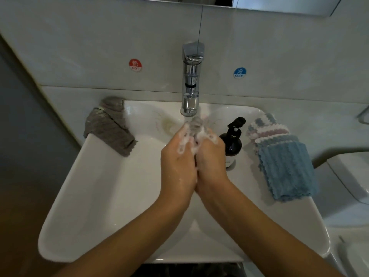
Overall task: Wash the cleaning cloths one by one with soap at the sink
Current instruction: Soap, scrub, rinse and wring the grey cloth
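A small grey cloth (196, 124), covered in white suds, sticks out between my two hands under the chrome tap (191, 80). My left hand (177, 160) and my right hand (209, 158) press side by side over the white sink (103, 186), both gripping the soapy cloth. Most of the cloth is hidden inside my fingers. A dark soap pump bottle (232, 142) stands on the sink's right rim, just right of my right hand. A grey cloth (111, 128) hangs over the sink's back left corner. A stack of blue and striped cloths (283, 158) lies on the right rim.
Hot (135, 65) and cold (239, 73) stickers sit on the tiled wall either side of the tap. A white toilet (351, 176) stands to the right of the sink. A dark wall runs along the left side.
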`<move>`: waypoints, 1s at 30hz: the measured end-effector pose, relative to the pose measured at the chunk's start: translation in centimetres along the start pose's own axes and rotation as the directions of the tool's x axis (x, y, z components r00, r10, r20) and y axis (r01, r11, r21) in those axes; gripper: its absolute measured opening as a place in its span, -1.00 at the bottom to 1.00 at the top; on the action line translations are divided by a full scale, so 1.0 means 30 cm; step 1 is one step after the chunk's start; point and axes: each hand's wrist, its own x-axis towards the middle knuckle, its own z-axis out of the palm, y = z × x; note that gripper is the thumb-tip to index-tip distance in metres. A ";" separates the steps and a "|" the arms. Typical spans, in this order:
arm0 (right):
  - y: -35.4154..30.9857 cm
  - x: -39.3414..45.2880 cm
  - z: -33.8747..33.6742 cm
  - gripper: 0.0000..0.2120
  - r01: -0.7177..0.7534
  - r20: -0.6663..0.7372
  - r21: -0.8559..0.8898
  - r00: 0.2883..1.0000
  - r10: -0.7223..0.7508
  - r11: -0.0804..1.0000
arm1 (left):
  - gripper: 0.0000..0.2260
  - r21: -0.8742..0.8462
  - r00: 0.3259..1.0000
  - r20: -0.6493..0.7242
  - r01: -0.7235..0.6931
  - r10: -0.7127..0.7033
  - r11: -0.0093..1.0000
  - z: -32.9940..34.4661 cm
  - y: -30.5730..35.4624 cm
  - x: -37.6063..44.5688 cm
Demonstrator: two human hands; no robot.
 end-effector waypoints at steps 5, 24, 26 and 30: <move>0.014 -0.058 0.019 -0.68 0.120 0.031 -0.175 0.993 -0.117 0.977 | -0.84 0.059 0.998 0.011 -0.056 0.055 0.997 -0.027 0.008 0.077; -0.016 -0.016 -0.034 -0.81 0.084 0.056 -0.086 0.995 -0.079 0.993 | -0.65 0.153 0.979 0.197 -0.075 0.044 0.985 -0.047 -0.028 0.056; -0.029 -0.009 -0.044 -0.78 0.077 0.025 -0.110 0.997 -0.075 0.991 | -0.64 0.149 0.971 0.238 -0.071 0.034 0.986 -0.048 -0.024 0.048; -0.040 0.003 -0.040 -0.76 0.077 -0.031 -0.084 0.996 -0.079 0.994 | -0.59 0.111 0.989 0.149 0.006 -0.022 0.994 -0.033 -0.032 0.023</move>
